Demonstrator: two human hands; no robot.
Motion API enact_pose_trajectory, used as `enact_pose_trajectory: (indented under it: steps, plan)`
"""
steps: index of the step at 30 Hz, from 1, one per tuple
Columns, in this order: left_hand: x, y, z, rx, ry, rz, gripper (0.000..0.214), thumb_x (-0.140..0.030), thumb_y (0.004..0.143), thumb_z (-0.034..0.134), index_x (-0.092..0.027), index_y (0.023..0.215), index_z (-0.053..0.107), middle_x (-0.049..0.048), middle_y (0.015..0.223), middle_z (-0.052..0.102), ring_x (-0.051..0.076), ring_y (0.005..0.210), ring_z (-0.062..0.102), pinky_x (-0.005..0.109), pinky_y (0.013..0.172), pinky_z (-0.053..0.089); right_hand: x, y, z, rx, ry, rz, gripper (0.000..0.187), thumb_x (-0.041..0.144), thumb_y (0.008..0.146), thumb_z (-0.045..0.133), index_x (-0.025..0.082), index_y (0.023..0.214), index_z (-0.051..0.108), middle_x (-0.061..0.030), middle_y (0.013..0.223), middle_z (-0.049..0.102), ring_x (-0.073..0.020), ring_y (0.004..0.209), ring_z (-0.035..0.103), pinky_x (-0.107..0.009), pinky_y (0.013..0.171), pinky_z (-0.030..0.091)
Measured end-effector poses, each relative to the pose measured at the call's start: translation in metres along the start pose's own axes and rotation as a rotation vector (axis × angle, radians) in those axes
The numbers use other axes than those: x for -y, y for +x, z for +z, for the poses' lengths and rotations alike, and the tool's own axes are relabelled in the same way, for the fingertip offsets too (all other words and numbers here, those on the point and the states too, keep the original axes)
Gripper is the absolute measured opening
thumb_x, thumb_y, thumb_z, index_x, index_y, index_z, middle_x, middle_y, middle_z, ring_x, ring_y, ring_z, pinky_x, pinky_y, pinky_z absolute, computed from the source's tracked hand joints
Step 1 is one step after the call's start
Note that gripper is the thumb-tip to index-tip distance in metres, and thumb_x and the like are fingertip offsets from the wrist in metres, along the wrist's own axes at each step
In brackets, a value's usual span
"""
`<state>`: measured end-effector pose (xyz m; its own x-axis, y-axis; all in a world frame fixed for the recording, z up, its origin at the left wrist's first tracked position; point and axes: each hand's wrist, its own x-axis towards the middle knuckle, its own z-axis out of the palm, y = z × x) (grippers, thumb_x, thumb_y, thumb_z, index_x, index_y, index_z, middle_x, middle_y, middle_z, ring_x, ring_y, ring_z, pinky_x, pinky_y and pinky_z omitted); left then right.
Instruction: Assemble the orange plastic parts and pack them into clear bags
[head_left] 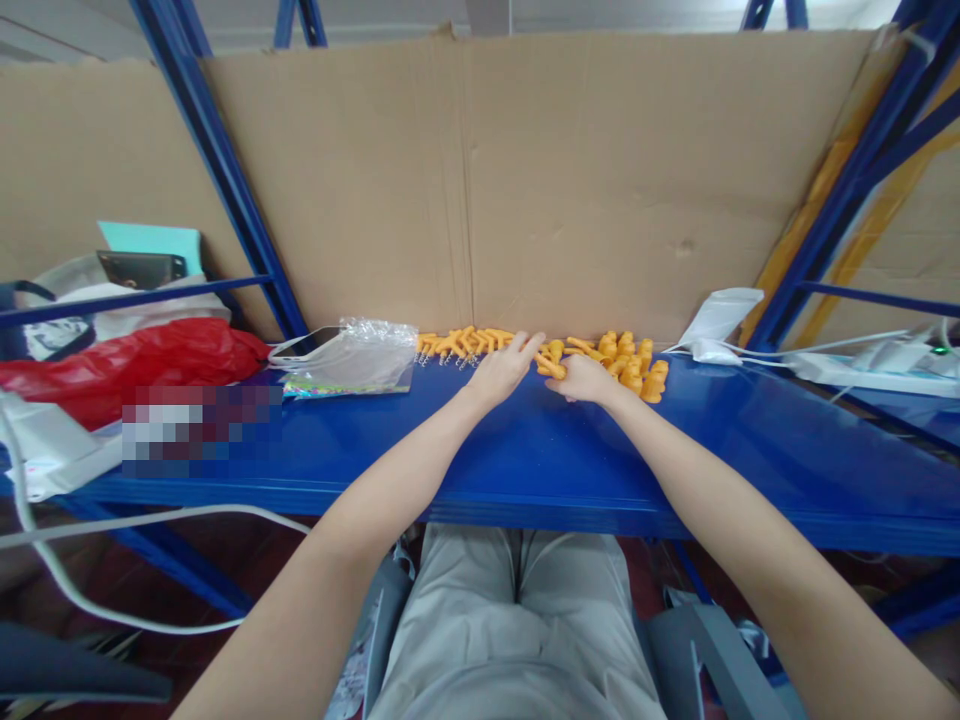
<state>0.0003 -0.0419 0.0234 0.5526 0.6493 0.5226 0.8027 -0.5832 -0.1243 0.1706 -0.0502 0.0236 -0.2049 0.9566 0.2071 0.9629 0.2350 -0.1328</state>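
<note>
Several small orange figures with metal keychain clasps (457, 345) lie in a row along the back of the blue shelf. My left hand (508, 370) rests at the right end of this row, its fingers stretched out and apart. Just to its right, my right hand (583, 379) is closed on an orange figure (553, 367) whose end pokes out toward the left hand. More orange figures (634, 365) lie in a loose group beyond and to the right of my right hand. The right fingertips are partly hidden.
A clear plastic bag (360, 360) lies left of the row. Farther left are a red plastic bag (142, 360) and a white cable (75, 590). A cardboard panel (585, 180) closes off the back. At right lie a white packet (716, 325) and a power strip (870, 372).
</note>
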Motion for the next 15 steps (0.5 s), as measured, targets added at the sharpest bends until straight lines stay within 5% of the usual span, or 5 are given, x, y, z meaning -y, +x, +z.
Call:
enact_pose_trajectory:
  steps: [3,9,15]
  plan:
    - [0.0028,-0.0002,0.0045,-0.033,0.009,0.046,0.049,-0.013,0.094,0.037,-0.019,0.142,0.036,0.0157,0.133,0.051,0.021,0.102,0.065,0.029,0.08,0.054,0.0009,-0.0005,-0.0002,0.068,0.081,0.042,0.026,0.024,0.085,0.049,0.012,0.092,0.07,-0.0086,0.077,0.073,-0.016,0.066,0.067,-0.023,0.063,0.048]
    - [0.0071,0.0016,0.0096,-0.063,0.002,0.053,0.049,-0.014,0.093,0.039,-0.017,0.142,0.036,0.0161,0.131,0.053,0.022,0.104,0.064,0.03,0.082,0.053,0.0051,0.0024,0.0008,-0.064,-0.049,0.07,0.032,0.023,0.085,0.051,0.011,0.108,0.069,-0.0148,0.106,0.072,-0.0237,0.095,0.068,-0.029,0.078,0.048]
    - [0.0033,0.003,0.0054,-0.052,0.005,0.022,0.049,-0.012,0.092,0.04,-0.013,0.141,0.038,0.0186,0.128,0.053,0.024,0.104,0.064,0.033,0.084,0.053,0.0072,0.0035,0.0011,-0.109,-0.124,0.089,0.037,0.026,0.089,0.049,0.009,0.116,0.067,-0.0181,0.109,0.071,-0.0277,0.103,0.067,-0.032,0.085,0.049]
